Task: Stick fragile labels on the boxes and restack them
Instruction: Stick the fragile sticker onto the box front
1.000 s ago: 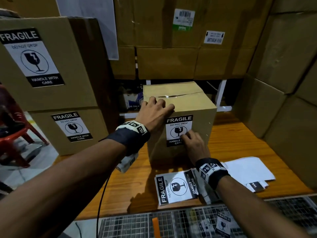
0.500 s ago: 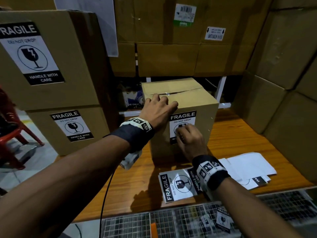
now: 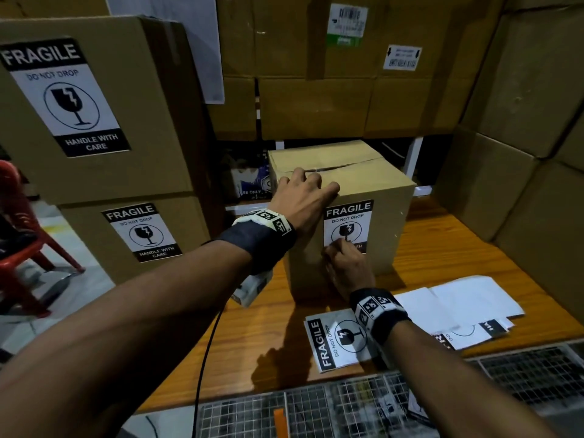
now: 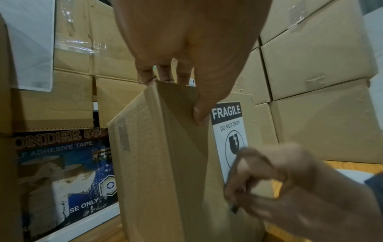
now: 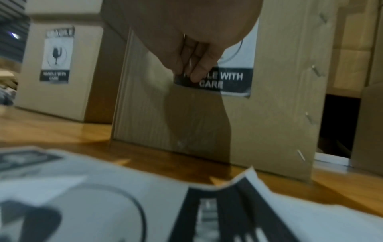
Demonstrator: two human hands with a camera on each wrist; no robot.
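A small brown box [image 3: 390, 235] stands on the wooden table [image 3: 252, 336] with a black-and-white FRAGILE label [image 3: 347, 216] on its front. My left hand [image 3: 303, 194] grips the box's top front-left corner, fingers over the top. In the left wrist view its thumb [image 4: 199, 114] presses the front of the box [image 4: 157, 147] beside the label [image 4: 228, 124]. My right hand [image 3: 347, 267] has curled fingers. Its fingertips [image 5: 192, 72] press the label's lower-left black band [image 5: 230, 78]. That hand [image 4: 279, 180] covers the label's lower part.
A loose FRAGILE label [image 3: 335, 339] and white backing sheets [image 3: 458, 305] lie near the table's front edge. Two labelled boxes [image 3: 94, 121] are stacked at the left. Plain cartons [image 3: 521, 184] wall in the right and back. A wire mesh [image 3: 316, 412] lies in front, a red chair [image 3: 19, 248] far left.
My right hand rubbed up over the label's glass symbol and came back down to its lower-left part. The left hand stayed on the box's corner.
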